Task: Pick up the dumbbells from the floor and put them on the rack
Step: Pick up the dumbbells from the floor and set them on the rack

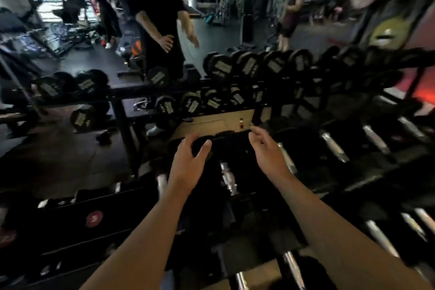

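I stand over a black dumbbell rack (367, 183) that runs across the lower frame. A black dumbbell with a chrome handle (227, 178) lies on the rack between my arms. My left hand (189, 160) hovers just left of it, fingers spread, holding nothing. On the other side my right hand (267, 148) is also open, fingers loosely curled above the rack's top edge. More chrome-handled dumbbells (334, 146) fill the rack to the right. The picture is motion-blurred.
A mirror behind the rack reflects rows of dumbbell ends (247, 66) and a person in black (162, 21). Another person (292, 12) shows further back. A flat black weight with a red 5 mark (94, 218) sits low on the left. Dark floor (58, 155) lies left.
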{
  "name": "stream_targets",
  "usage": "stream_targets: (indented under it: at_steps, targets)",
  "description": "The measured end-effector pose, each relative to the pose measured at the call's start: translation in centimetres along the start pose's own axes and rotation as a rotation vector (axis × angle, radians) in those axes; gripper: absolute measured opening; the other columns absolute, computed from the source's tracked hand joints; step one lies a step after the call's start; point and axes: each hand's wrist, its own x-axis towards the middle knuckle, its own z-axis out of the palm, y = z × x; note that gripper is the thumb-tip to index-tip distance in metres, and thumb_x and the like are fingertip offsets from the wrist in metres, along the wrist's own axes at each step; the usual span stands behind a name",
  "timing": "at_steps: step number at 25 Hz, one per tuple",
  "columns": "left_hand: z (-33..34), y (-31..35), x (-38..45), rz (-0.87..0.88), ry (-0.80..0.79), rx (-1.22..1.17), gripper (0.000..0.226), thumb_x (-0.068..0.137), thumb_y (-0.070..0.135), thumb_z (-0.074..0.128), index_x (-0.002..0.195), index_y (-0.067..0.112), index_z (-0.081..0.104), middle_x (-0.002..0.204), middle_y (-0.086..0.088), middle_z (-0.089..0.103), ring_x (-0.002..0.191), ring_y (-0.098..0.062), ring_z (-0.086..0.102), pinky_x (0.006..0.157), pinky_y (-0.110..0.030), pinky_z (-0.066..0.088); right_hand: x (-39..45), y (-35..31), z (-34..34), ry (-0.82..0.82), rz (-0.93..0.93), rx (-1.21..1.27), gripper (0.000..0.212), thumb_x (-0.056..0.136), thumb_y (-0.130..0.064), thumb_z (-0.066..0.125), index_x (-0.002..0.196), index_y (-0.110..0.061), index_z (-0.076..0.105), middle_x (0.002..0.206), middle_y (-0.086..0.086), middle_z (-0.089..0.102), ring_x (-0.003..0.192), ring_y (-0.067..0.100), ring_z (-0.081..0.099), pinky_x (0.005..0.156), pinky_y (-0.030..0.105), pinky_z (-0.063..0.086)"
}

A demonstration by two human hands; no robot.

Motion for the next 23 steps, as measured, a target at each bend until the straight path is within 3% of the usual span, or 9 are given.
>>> stream_targets:
  at_steps: [3, 6, 9, 13, 19, 23]
  targets:
    - [9.1, 5.0, -1.4, 0.109, -0.297, 0.095, 0.052, 0.09, 0.056, 0.061, 0.135, 0.03, 0.057, 0.135, 0.011, 0.058, 0.124, -0.007, 0.052, 0.103, -0.028, 0.041, -5.0, 4.5, -13.3, 0.258, 0.104, -0.028, 0.043, 0.098, -0.051, 0.049, 0.137, -0.033, 0.052, 0.109, -0.012, 0.061, 0.102, 0.009, 0.057, 0.087, 0.031, 0.043]
    - [17.7, 9.6, -3.9, 0.19, -0.609, 0.194, 0.049, 0.089, 0.056, 0.063, 0.132, 0.033, 0.058, 0.129, 0.012, 0.059, 0.121, -0.01, 0.054, 0.1, -0.031, 0.043, -12.2, 8.1, -23.5, 0.47, 0.229, -0.105, 0.042, 0.099, -0.047, 0.051, 0.137, -0.031, 0.051, 0.116, -0.007, 0.064, 0.109, 0.016, 0.059, 0.087, 0.032, 0.044]
    - [25.7, 12.8, -8.0, 0.283, -0.861, 0.22, 0.056, 0.081, 0.062, 0.066, 0.129, 0.035, 0.059, 0.127, 0.013, 0.061, 0.12, -0.01, 0.058, 0.104, -0.035, 0.045, -19.9, 10.7, -30.0, 0.655, 0.337, -0.173, 0.042, 0.097, -0.044, 0.055, 0.137, -0.033, 0.051, 0.123, -0.005, 0.064, 0.115, 0.017, 0.06, 0.087, 0.029, 0.044]
    - [33.9, 15.4, -16.8, 0.467, -1.18, 0.246, 0.052, 0.087, 0.047, 0.07, 0.134, 0.029, 0.057, 0.131, 0.009, 0.059, 0.122, -0.01, 0.055, 0.102, -0.03, 0.043, -30.5, 13.8, -34.8, 0.882, 0.453, -0.192, 0.04, 0.094, -0.039, 0.06, 0.131, -0.027, 0.057, 0.125, 0.002, 0.067, 0.113, 0.019, 0.063, 0.094, 0.039, 0.052]
    - [46.3, 18.9, -30.1, 0.596, -1.412, 0.326, 0.06, 0.086, 0.052, 0.07, 0.138, 0.03, 0.052, 0.135, 0.004, 0.057, 0.127, -0.016, 0.053, 0.103, -0.034, 0.041, -44.2, 18.2, -43.1, 1.15, 0.6, -0.183, 0.044, 0.093, -0.041, 0.06, 0.134, -0.026, 0.056, 0.129, 0.002, 0.064, 0.118, 0.019, 0.06, 0.1, 0.038, 0.048]
    - [56.3, 22.2, -41.4, 0.667, -1.529, 0.359, 0.074, 0.086, 0.052, 0.07, 0.149, 0.029, 0.038, 0.143, -0.001, 0.049, 0.134, -0.02, 0.047, 0.107, -0.035, 0.036, -54.5, 22.5, -50.1, 1.28, 0.718, -0.132, 0.045, 0.094, -0.041, 0.059, 0.137, -0.027, 0.053, 0.134, 0.003, 0.061, 0.12, 0.019, 0.059, 0.101, 0.036, 0.046]
